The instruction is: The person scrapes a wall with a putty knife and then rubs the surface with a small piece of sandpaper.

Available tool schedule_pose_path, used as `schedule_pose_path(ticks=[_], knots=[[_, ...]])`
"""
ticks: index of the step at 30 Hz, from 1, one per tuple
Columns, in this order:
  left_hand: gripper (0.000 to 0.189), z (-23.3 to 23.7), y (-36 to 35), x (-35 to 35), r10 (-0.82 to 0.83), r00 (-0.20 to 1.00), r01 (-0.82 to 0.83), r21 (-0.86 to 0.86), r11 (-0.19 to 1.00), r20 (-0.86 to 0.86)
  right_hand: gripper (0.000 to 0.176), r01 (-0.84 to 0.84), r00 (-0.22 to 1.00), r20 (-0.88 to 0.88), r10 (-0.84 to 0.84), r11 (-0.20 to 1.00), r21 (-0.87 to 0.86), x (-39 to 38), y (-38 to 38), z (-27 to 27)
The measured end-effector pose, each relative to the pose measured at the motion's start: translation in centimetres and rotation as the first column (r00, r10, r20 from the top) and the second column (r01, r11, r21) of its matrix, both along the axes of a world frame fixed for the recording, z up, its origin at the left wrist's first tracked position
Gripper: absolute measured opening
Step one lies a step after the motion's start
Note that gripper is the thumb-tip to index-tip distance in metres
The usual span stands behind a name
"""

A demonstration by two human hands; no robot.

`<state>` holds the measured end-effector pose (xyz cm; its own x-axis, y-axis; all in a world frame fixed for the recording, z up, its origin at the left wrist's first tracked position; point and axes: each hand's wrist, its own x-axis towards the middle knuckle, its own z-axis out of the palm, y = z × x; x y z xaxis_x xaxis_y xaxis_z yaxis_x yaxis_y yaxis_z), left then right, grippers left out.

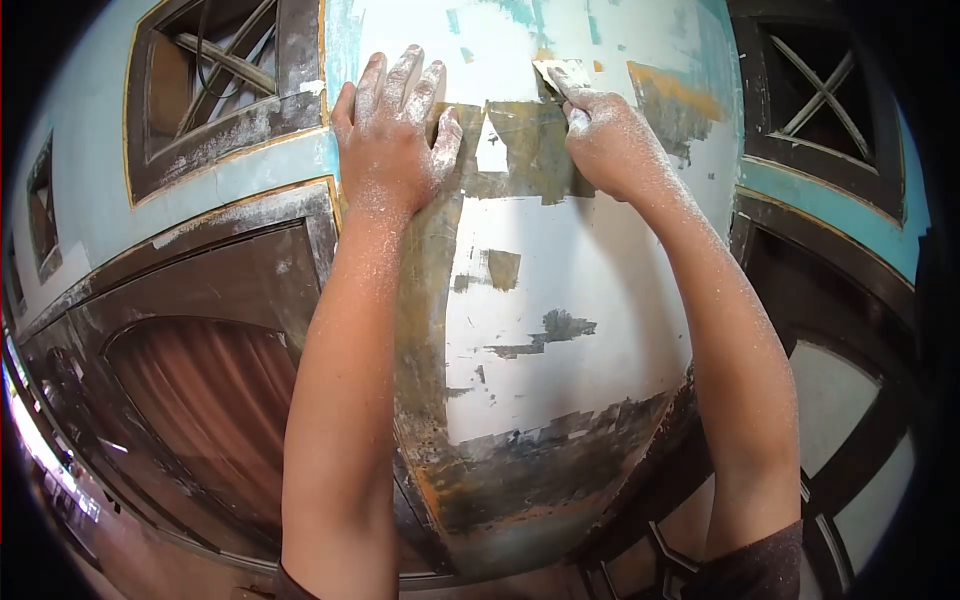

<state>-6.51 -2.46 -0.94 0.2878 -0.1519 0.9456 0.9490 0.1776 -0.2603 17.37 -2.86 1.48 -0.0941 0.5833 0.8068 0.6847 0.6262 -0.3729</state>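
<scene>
As right hand (pixel 612 140) grips, scraper (pixel 572 70) protrudes (above).

The left arm (pixel 345 400) and right arm (pixel 735 340) stretched away to the far side. On the left, the left hand (pixel 398 145) lay flat, fingers (pixel 402 85) spread, thumb (pixel 447 142) out to the right. On the right, the right hand (pixel 612 145) was curled, one finger (pixel 569 88) extended. White powder (pixel 403 65) coated both hands.
</scene>
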Motion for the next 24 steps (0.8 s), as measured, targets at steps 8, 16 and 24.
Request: schedule_pose_path(ticks=[8,16,24], knots=[[0.054,0.1,0.0,0.0,-0.008,1.000,0.008,0.012,1.000,0.004,0.038,-0.033,0.999,0.011,0.032,0.999,0.017,-0.3,-0.1,0.3],[0.053,-0.1,0.1,-0.1,-0.002,1.000,0.001,0.012,1.000,0.004,0.036,-0.012,0.999,0.040,0.011,1.000,0.014,-0.5,0.0,0.8],[0.053,0.0,-0.1,0.1,0.017,1.000,-0.017,-0.003,1.000,0.009,0.035,-0.044,0.999,0.026,0.043,0.998,0.044,-0.9,1.3,0.9]])
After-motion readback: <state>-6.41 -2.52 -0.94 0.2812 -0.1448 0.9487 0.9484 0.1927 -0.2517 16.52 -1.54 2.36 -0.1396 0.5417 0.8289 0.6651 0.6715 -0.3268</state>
